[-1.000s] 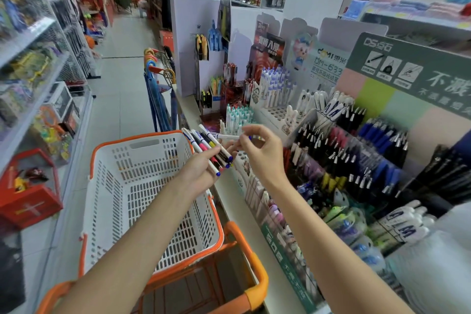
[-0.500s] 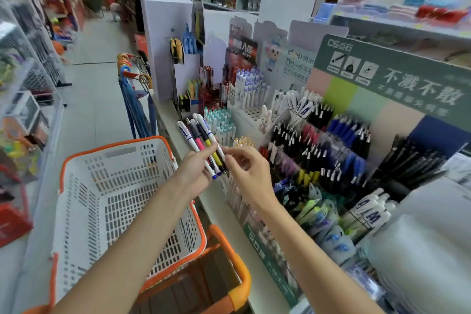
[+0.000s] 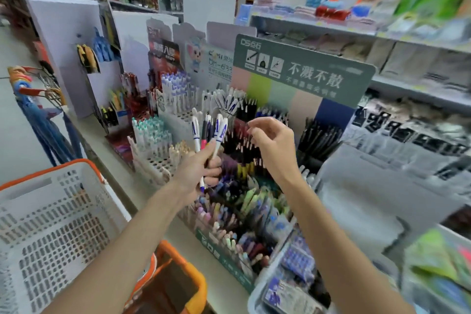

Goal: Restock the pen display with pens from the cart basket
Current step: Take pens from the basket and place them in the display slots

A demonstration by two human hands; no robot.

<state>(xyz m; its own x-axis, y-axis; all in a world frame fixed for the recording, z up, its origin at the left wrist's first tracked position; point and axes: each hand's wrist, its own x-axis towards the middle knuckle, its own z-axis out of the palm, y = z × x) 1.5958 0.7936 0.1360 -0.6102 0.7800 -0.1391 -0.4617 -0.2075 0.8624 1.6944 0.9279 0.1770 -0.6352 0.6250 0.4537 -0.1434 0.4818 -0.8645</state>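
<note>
My left hand (image 3: 197, 173) grips a bundle of several pens (image 3: 209, 130), white, blue and pink ones, held upright in front of the pen display (image 3: 300, 71). The display has a green header board and stepped rows of dark, blue and pastel pens. My right hand (image 3: 274, 146) hovers over the rows of dark pens (image 3: 246, 150), right of the bundle, fingers loosely curved, with no pen visible between them. The white cart basket (image 3: 51, 224) with an orange rim sits at lower left; no pens show inside it.
The orange cart frame (image 3: 186, 273) is below the basket. White and teal pen racks (image 3: 153, 135) stand left of the display. A tray of packaged refills (image 3: 293, 262) sits at the shelf front. Shelves of packaged goods (image 3: 407, 135) fill the right side.
My left hand has raised the pen bundle from a slant to upright, closer to the display. My right hand has left the bundle and moved right over the dark pens. The view turned right.
</note>
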